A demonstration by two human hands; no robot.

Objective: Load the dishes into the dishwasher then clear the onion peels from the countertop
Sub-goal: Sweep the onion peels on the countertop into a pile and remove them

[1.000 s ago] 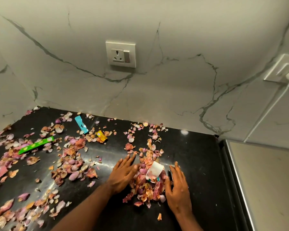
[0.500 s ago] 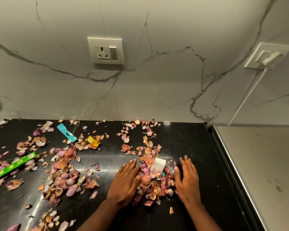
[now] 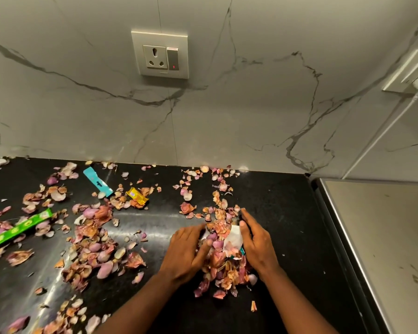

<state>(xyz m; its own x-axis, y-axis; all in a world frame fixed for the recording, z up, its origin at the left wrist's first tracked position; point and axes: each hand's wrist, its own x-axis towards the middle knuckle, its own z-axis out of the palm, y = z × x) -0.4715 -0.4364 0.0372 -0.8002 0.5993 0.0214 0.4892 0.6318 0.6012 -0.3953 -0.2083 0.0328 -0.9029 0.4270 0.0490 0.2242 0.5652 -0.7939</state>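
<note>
A heap of pink and brown onion peels (image 3: 223, 268) lies on the black countertop (image 3: 282, 213), with a white paper scrap (image 3: 233, 239) in it. My left hand (image 3: 187, 254) is against the heap's left side, its fingers bent into the peels and its thumb across them. On the right side, my right hand (image 3: 257, 244) presses in with straight fingers, thumb on the white scrap. The heap is squeezed between both hands. More loose peels (image 3: 92, 247) are scattered over the left half of the counter.
Among the peels lie a green wrapper (image 3: 17, 229), a teal wrapper (image 3: 97, 181) and a yellow wrapper (image 3: 136, 195). A steel appliance top (image 3: 384, 237) borders the counter on the right. A wall socket (image 3: 163, 55) sits on the marble backsplash.
Both hands have closed in on the heap from either side, bunching the peels higher. The left fingers went from flat to bent into the pile. The camera turned slightly right.
</note>
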